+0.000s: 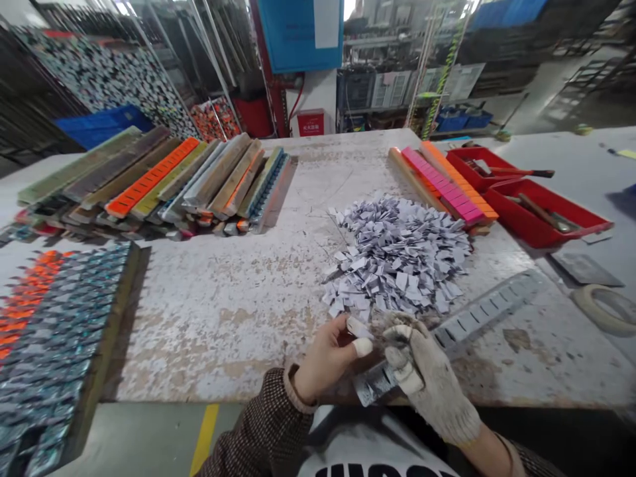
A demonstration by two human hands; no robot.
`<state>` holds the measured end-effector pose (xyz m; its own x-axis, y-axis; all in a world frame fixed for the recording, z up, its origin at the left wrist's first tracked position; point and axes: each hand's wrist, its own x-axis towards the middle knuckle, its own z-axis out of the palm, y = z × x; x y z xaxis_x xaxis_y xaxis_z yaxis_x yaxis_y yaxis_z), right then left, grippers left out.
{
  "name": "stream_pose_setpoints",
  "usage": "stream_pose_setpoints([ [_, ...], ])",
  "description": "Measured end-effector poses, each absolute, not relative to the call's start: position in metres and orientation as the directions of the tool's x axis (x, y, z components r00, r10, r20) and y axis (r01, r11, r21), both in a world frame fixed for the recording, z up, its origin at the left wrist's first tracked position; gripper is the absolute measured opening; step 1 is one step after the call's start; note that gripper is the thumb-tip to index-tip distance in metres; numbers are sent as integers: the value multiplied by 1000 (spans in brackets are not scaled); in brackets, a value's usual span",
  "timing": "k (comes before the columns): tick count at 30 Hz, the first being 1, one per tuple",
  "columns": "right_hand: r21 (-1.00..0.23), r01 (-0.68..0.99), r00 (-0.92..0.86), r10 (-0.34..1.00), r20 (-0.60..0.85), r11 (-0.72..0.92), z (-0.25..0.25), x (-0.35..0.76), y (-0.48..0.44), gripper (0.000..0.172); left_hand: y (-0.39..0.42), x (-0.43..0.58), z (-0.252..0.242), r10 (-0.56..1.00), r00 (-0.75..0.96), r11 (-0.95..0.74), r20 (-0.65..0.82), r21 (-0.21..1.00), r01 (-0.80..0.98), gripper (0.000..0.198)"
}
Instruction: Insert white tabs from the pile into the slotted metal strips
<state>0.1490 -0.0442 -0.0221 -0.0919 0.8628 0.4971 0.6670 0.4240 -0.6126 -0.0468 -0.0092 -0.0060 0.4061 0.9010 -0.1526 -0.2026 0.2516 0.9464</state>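
A grey slotted strip (487, 311) lies slantwise near the table's front edge, its middle covered by my right hand. My right hand (432, 377), in a whitish knitted glove, is closed above it with fingers curled inward; what they pinch is too small to make out. Close by on the left is my bare left hand (330, 354), its thumb and index finger wearing white tip covers. These two fingers pinch together toward the right hand, and anything between them is unclear. Just beyond both hands spreads a heap of small whitish-grey flat pieces (402, 245).
Stacked slotted bars (154, 175) fill the back left; a rack of teal and orange pieces (64, 311) stands front left. Pink and orange bars (447, 189), red trays (546, 212) holding tools, and a tape roll (603, 308) lie to the right.
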Motion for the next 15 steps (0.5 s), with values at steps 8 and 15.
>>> stream_pose_setpoints([
  [8,-794,547,-9,950,312,265,-47,154,-51,25,-23,-34,-4,869,461,356,-183,877,-323,46],
  [15,-937,328,146,973,176,121,-56,166,-53,44,-22,-50,-7,885,465,-188,2,916,353,46],
])
